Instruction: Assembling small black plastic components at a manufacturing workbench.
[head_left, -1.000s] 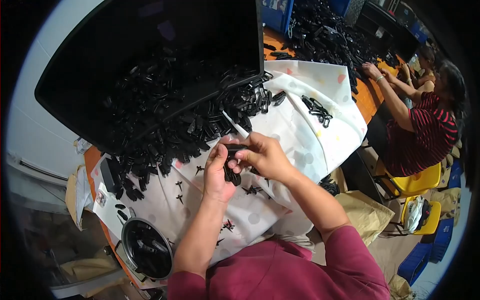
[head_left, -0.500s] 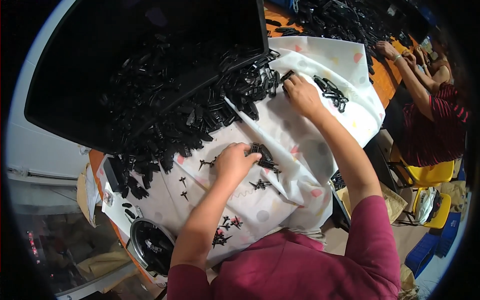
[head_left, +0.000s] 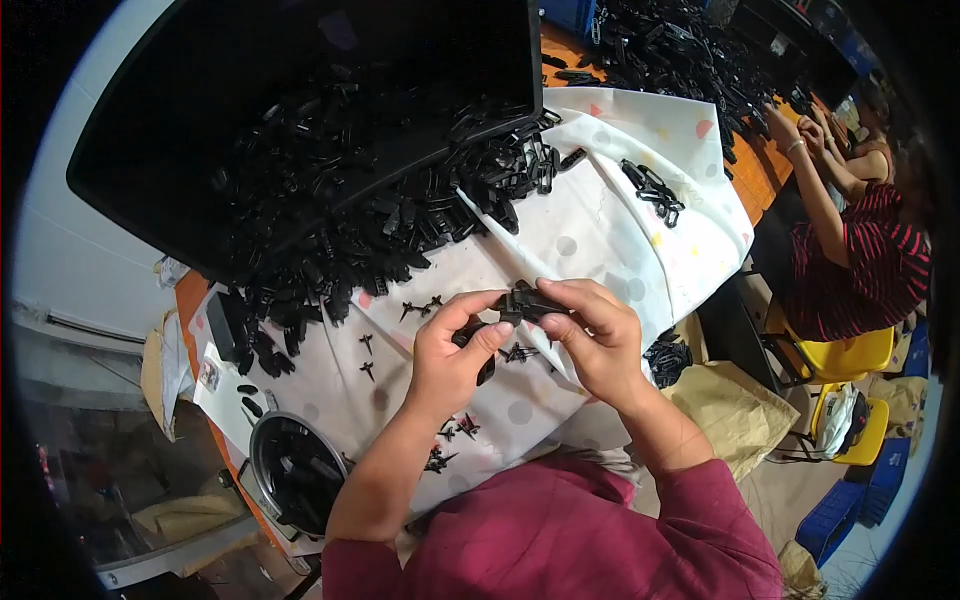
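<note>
Above the patterned white sheet (head_left: pixel 570 245), my left hand (head_left: pixel 452 348) and my right hand (head_left: pixel 600 345) meet at a black plastic part (head_left: pixel 520 303). Thumbs and fingers pinch it from both sides. It may be two pieces pressed together; the fingers cover too much to tell. Another dark piece (head_left: pixel 486 372) shows under the fingers of my left hand. Small dark pointed pieces (head_left: pixel 367 371) lie scattered to the left, with more in a cluster (head_left: pixel 460 428) nearer me. A loose black part (head_left: pixel 572 158) and a small group of black links (head_left: pixel 652 190) rest farther off.
A large black bin (head_left: pixel 150 170) lies tipped, black parts (head_left: pixel 375 230) spilling from its mouth. At the near left stands a round dark container (head_left: pixel 262 455). To the right, a person in a striped top (head_left: pixel 840 265) works at an orange table (head_left: pixel 755 165), near yellow chairs (head_left: pixel 860 352).
My right hand has come back from the far edge of the parts pile to my left hand. Both now grip black plastic at the middle. The view has shifted slightly.
</note>
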